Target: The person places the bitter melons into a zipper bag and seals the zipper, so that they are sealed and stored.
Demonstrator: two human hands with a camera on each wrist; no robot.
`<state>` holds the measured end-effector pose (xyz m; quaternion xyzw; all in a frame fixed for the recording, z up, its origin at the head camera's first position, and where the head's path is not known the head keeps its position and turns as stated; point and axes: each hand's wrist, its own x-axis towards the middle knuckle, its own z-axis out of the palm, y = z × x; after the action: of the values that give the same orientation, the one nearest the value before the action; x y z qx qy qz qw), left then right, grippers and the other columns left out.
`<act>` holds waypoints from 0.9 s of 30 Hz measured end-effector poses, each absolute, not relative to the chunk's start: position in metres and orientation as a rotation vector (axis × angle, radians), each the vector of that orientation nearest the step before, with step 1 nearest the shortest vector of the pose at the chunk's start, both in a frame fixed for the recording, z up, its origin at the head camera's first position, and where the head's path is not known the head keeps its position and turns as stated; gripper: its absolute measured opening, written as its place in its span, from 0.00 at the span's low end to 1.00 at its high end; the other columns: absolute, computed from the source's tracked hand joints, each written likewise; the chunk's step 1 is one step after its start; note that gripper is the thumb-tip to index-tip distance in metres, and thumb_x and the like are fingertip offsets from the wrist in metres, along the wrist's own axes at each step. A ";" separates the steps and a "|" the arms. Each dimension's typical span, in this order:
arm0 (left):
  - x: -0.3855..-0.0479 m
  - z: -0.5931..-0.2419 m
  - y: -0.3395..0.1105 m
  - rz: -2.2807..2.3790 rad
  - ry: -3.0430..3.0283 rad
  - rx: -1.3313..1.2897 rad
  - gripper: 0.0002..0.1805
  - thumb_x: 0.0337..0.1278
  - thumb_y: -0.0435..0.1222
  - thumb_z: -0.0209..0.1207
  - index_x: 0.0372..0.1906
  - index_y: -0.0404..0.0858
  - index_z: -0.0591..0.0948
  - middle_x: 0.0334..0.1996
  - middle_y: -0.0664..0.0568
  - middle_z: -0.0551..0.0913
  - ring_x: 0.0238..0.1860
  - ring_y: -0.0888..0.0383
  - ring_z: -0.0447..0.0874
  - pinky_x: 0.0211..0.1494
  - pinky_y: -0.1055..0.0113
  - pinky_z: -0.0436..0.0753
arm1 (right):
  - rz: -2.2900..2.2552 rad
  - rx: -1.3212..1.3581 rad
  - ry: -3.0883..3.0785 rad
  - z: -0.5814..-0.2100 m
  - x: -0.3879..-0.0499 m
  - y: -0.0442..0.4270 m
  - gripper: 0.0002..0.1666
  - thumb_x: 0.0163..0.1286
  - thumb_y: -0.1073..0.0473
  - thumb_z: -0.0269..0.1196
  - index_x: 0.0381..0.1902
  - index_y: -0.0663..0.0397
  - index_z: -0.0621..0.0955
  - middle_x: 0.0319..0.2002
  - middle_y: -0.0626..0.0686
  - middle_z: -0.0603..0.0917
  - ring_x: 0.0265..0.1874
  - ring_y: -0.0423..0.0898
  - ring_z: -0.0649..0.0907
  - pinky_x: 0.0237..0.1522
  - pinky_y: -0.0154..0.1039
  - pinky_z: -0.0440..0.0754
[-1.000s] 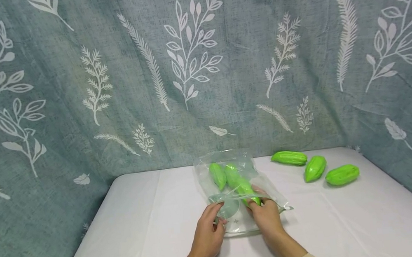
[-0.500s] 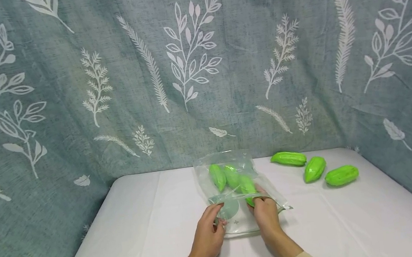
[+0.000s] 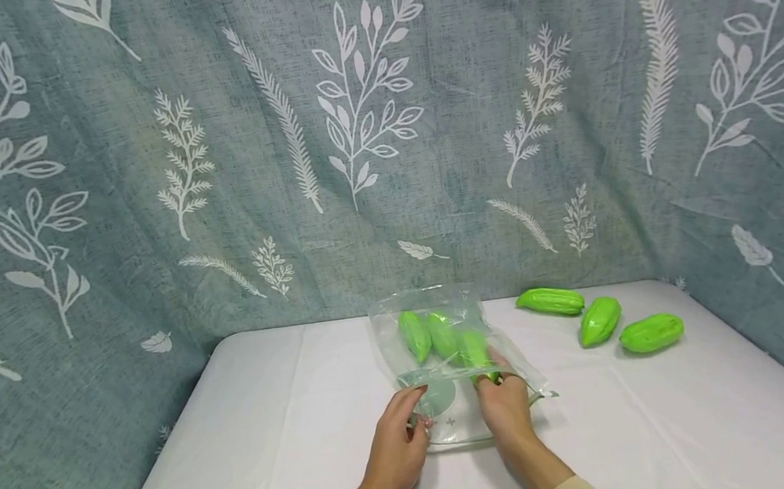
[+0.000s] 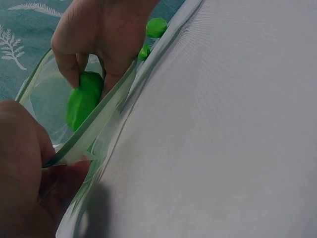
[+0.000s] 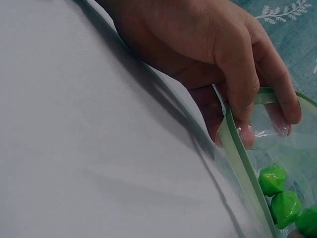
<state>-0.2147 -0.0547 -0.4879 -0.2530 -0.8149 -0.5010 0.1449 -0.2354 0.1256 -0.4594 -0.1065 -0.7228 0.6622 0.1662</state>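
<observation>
Held ridged green fruit (image 3: 475,348) has swung slightly right since a second ago, inside one clear zip bag (image 3: 433,299). Right hand (image 3: 507,408) pinches it, fingers curled, at the bag mouth; left hand (image 3: 397,442) pinches the rim (image 5: 237,144). Three fruits bagged, three loose fruits (image 3: 600,320) right on the white table (image 3: 297,435). Left wrist view shows the pinch clearly; head view alone shows all six.

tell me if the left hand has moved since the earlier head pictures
No, no visible shift either way: against the small leaf print on the curtain above the bag, the left hand keeps the same place.
</observation>
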 end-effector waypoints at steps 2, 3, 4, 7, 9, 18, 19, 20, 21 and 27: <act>-0.215 -0.488 -0.055 -1.441 -2.350 -0.725 0.29 0.58 0.22 0.53 0.66 0.36 0.74 0.63 0.50 0.74 0.43 0.62 0.81 0.41 0.71 0.83 | 1.877 -0.308 -2.067 -0.460 -0.237 0.125 0.37 0.66 0.69 0.56 0.74 0.64 0.65 0.69 0.69 0.69 0.68 0.59 0.68 0.69 0.52 0.66; -0.215 -0.488 -0.055 -1.441 -2.352 -0.723 0.29 0.58 0.22 0.53 0.66 0.37 0.74 0.63 0.50 0.74 0.43 0.62 0.81 0.41 0.71 0.83 | 1.874 -0.313 -2.073 -0.460 -0.237 0.125 0.37 0.66 0.69 0.56 0.74 0.64 0.65 0.69 0.69 0.68 0.69 0.60 0.67 0.69 0.52 0.65; -0.215 -0.488 -0.055 -1.441 -2.353 -0.722 0.29 0.58 0.22 0.53 0.66 0.37 0.74 0.63 0.50 0.74 0.43 0.61 0.81 0.41 0.71 0.83 | 1.874 -0.317 -2.080 -0.460 -0.238 0.125 0.38 0.66 0.69 0.56 0.74 0.64 0.64 0.69 0.69 0.68 0.69 0.60 0.66 0.70 0.53 0.64; -0.215 -0.488 -0.055 -1.444 -2.353 -0.722 0.29 0.58 0.21 0.52 0.66 0.37 0.74 0.63 0.50 0.74 0.44 0.60 0.81 0.41 0.71 0.83 | 1.888 -0.313 -2.100 -0.460 -0.239 0.126 0.38 0.67 0.69 0.56 0.75 0.63 0.63 0.71 0.68 0.66 0.71 0.62 0.63 0.72 0.54 0.61; -0.215 -0.488 -0.055 -1.446 -2.351 -0.720 0.29 0.58 0.21 0.52 0.66 0.37 0.74 0.63 0.50 0.74 0.45 0.59 0.81 0.41 0.72 0.83 | 1.902 -0.301 -2.114 -0.458 -0.240 0.126 0.37 0.68 0.68 0.57 0.75 0.63 0.63 0.72 0.67 0.64 0.73 0.62 0.61 0.73 0.54 0.58; -0.216 -0.490 -0.054 -1.466 -2.357 -0.708 0.29 0.58 0.21 0.52 0.67 0.34 0.74 0.63 0.49 0.74 0.43 0.63 0.81 0.41 0.72 0.83 | 1.872 -0.274 -2.159 -0.453 -0.250 0.126 0.32 0.73 0.60 0.55 0.73 0.65 0.66 0.73 0.64 0.64 0.74 0.61 0.59 0.74 0.53 0.54; -0.216 -0.491 -0.054 -1.465 -2.359 -0.706 0.29 0.58 0.21 0.52 0.67 0.34 0.74 0.63 0.50 0.74 0.43 0.63 0.81 0.41 0.72 0.83 | 1.879 -0.271 -2.152 -0.452 -0.251 0.126 0.32 0.73 0.60 0.55 0.73 0.65 0.66 0.73 0.64 0.64 0.74 0.60 0.60 0.74 0.53 0.55; -0.216 -0.491 -0.054 -1.461 -2.362 -0.704 0.29 0.58 0.21 0.53 0.67 0.34 0.74 0.63 0.50 0.74 0.43 0.63 0.80 0.41 0.72 0.83 | 1.877 -0.266 -2.152 -0.453 -0.251 0.125 0.32 0.73 0.61 0.55 0.72 0.66 0.67 0.73 0.65 0.65 0.74 0.60 0.60 0.74 0.53 0.55; -0.216 -0.490 -0.054 -1.459 -2.365 -0.700 0.29 0.58 0.21 0.53 0.67 0.34 0.74 0.63 0.51 0.74 0.43 0.63 0.80 0.41 0.72 0.83 | 1.877 -0.261 -2.150 -0.453 -0.252 0.125 0.32 0.73 0.61 0.55 0.72 0.66 0.67 0.72 0.65 0.65 0.73 0.61 0.61 0.74 0.53 0.56; -0.216 -0.489 -0.056 -1.444 -2.371 -0.701 0.28 0.59 0.23 0.53 0.67 0.34 0.74 0.63 0.51 0.74 0.43 0.62 0.80 0.41 0.72 0.83 | 1.868 -0.219 -2.150 -0.453 -0.253 0.125 0.33 0.70 0.65 0.57 0.71 0.68 0.67 0.71 0.66 0.66 0.73 0.61 0.62 0.74 0.53 0.56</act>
<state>-0.2164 -0.0556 -0.4890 -0.2424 -0.8200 -0.4995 0.1388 -0.2526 0.1252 -0.4533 -0.0759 -0.7451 0.6473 0.1417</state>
